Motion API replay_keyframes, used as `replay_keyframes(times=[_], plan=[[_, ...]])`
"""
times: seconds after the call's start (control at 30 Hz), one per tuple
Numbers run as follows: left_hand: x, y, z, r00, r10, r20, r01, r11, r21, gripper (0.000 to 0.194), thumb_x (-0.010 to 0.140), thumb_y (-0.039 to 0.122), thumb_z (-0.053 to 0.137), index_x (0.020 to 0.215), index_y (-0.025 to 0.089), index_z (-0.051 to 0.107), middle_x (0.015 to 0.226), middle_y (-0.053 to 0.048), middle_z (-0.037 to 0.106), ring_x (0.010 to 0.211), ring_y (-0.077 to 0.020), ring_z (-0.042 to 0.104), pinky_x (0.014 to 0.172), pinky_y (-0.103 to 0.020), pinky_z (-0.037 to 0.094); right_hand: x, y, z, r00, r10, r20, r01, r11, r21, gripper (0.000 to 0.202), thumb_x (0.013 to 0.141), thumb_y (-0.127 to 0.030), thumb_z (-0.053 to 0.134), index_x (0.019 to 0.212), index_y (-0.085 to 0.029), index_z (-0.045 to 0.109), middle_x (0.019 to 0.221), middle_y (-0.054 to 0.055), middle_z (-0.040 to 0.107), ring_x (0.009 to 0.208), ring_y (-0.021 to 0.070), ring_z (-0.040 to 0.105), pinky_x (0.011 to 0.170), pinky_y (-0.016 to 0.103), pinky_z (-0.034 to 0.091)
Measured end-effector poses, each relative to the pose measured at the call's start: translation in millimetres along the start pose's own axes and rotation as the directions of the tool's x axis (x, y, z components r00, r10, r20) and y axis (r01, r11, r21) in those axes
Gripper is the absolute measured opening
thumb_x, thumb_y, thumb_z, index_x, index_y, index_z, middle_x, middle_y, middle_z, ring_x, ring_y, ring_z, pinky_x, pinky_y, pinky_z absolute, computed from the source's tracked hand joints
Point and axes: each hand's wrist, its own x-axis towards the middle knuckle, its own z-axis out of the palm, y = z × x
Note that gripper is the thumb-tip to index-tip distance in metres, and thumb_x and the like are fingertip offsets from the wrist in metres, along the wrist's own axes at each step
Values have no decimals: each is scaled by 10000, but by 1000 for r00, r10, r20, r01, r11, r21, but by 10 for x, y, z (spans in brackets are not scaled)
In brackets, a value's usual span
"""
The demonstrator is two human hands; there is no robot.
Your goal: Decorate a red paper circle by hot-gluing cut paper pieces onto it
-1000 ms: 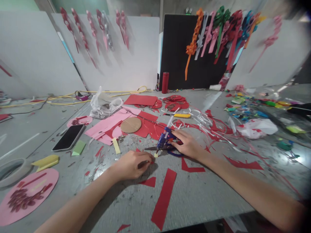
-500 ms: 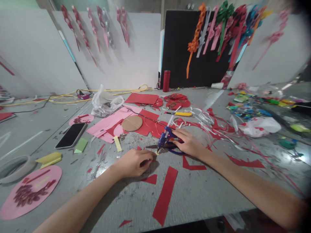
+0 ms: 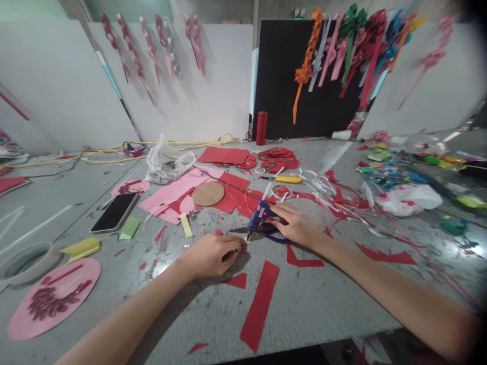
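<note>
My right hand [image 3: 292, 221] is wrapped round a blue hot glue gun [image 3: 257, 217], a white glue stick poking from its back end. The gun's nozzle points down at a tiny pale yellow piece [image 3: 248, 241] by my left fingertips. My left hand [image 3: 217, 254] rests low over the table with its fingers pinched at that piece; the fingertips partly hide what they hold. Under the gun and my right hand lie scissors [image 3: 273, 236], dark blades pointing left. A red paper strip [image 3: 260, 306] and a red scrap [image 3: 236, 280] lie nearer me.
Left are a pink paper oval [image 3: 57, 299] with brown pieces, a tape roll [image 3: 28, 262] and a phone [image 3: 114, 212]. Ahead lie a cardboard disc [image 3: 208, 194], red paper [image 3: 222, 155], a yellow cutter [image 3: 287, 179] and a red bottle [image 3: 261, 128]. Ribbon scraps [image 3: 342, 197] spread right.
The view has shifted slightly, so the scene sits a little to the right and lower. Both hands keep nearly the same pose, with the glue gun nozzle still beside the left fingertips.
</note>
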Motion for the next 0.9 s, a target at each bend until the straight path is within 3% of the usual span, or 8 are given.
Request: replay_keyframes(times=[0.9], plan=[[3, 3, 8, 1000, -22, 6, 22, 1000, -6, 185, 984, 149, 511, 1068, 222, 659, 1162, -54, 766, 922, -187, 756, 751, -277, 544, -12, 56, 3, 1000, -7, -2, 7, 999, 41, 431, 972, -180, 632, 1390, -267, 689, 1228, 98, 756, 1106, 269, 743, 984, 458, 647]])
